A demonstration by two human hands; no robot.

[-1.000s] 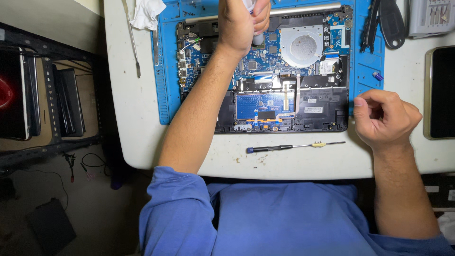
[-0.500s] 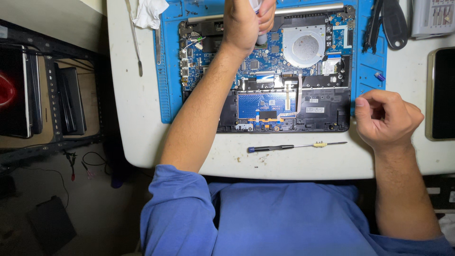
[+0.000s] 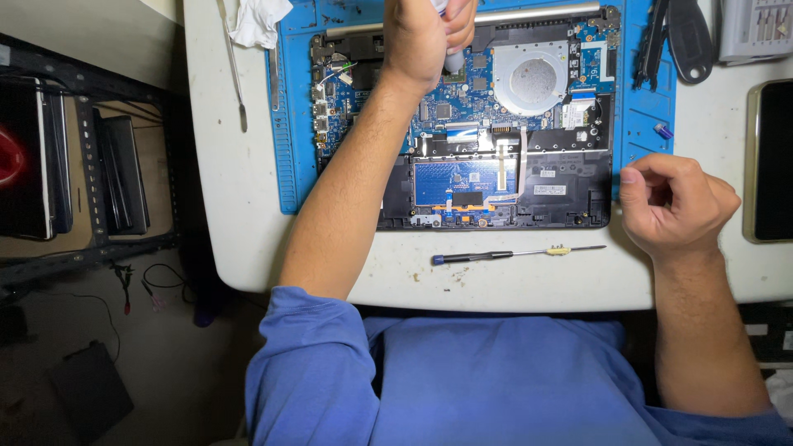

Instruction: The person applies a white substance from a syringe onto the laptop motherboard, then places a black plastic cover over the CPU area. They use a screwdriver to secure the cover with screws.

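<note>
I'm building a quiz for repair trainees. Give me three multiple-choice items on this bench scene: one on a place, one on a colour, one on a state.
1. Where does the screwdriver lie?
A. on the table, in front of the laptop
B. on the fan
C. in the right hand
2. What colour is the mat under the laptop?
A. red
B. blue
C. green
3. How is the right hand?
A. flat on the mat
B. curled in a loose fist
C. gripping the screwdriver

Answers: 1 A, it rests on the white table edge; 2 B, the mat shows blue around the laptop; 3 B, its fingers are curled and the screwdriver lies apart.
</note>
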